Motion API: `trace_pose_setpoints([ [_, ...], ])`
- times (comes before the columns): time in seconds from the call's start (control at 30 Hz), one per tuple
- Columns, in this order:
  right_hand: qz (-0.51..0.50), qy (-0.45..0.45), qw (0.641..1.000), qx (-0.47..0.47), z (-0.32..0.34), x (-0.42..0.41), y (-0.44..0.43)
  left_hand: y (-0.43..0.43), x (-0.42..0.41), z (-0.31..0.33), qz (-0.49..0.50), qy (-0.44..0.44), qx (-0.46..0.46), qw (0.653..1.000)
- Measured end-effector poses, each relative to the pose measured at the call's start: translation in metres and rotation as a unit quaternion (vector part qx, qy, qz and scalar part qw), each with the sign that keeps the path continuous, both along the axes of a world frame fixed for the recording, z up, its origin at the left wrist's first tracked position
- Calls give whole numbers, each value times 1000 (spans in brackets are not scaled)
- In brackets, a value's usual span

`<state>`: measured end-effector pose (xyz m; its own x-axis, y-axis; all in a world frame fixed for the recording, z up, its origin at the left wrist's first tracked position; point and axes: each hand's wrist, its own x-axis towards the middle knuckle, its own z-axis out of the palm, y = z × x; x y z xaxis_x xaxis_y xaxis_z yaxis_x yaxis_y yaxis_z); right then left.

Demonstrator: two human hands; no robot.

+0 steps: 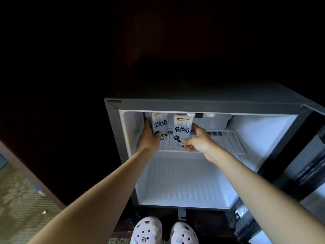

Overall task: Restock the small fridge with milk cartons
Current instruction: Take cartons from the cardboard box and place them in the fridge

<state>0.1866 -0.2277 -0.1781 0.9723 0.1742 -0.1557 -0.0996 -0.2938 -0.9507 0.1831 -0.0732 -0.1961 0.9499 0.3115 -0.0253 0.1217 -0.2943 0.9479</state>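
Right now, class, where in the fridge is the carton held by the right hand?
The head view shows that carton upright on the wire shelf, left of centre, beside the other carton held by the left hand.

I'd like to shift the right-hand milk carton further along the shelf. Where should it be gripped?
Grip the right carton low across its narrow body, from the front-right: it stands upright on the wire shelf, with open space there and the other carton on its left.

Both arms bare, extended forward and up. Left hand (pixel 149 136): palm turned inward, fingers straight, thumb hidden. Right hand (pixel 197 138): fingers curled in a grip, thumb low and pointing left, wrist bent slightly. Hands apart.
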Motion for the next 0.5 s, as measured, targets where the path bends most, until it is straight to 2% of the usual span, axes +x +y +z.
trace_pose_setpoints([
  [0.27,-31,-29,999,24,-11,7,2,-23,-5,-11,25,-80,35,996],
  [0.5,-25,-49,998,-4,-12,22,2,-11,20,-13,43,-40,54,997],
])
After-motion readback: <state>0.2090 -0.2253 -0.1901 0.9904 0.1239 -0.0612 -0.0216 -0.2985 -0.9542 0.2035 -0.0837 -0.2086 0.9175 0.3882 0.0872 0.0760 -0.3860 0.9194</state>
